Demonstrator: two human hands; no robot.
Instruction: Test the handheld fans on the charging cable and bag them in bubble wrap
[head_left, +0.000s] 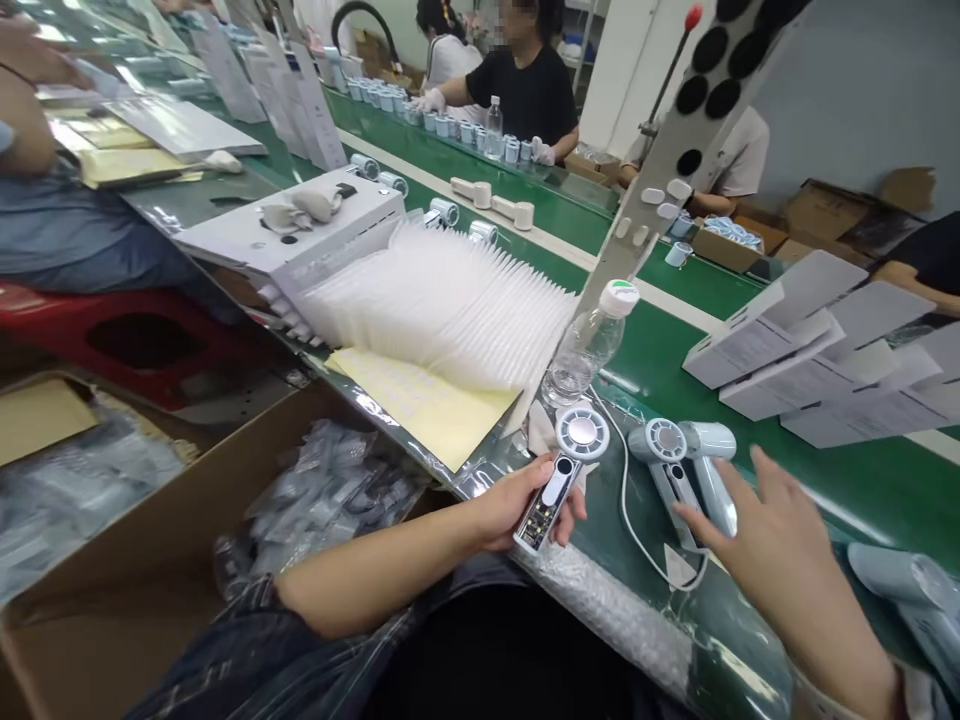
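My left hand [517, 505] is wrapped round the handle of a light-blue handheld fan [551, 490], whose round ringed head points away from me. A lit or shiny panel shows on its lower handle. Over the table at the right, my right hand [780, 530] has its fingers spread with nothing in them. Just left of it lie a second handheld fan [667, 445] and another light-blue fan [712, 440], partly hidden behind the fingers. A white cable [626, 500] curves across the table between the two hands.
A plastic bottle [589, 345] stands beside a row of white translucent sleeves [450, 300] and a yellow sheet [435, 400]. White boxes [810, 350] are stacked at right. A carton [150, 550] of bagged parts sits at lower left. Co-workers sit across the green conveyor [660, 350].
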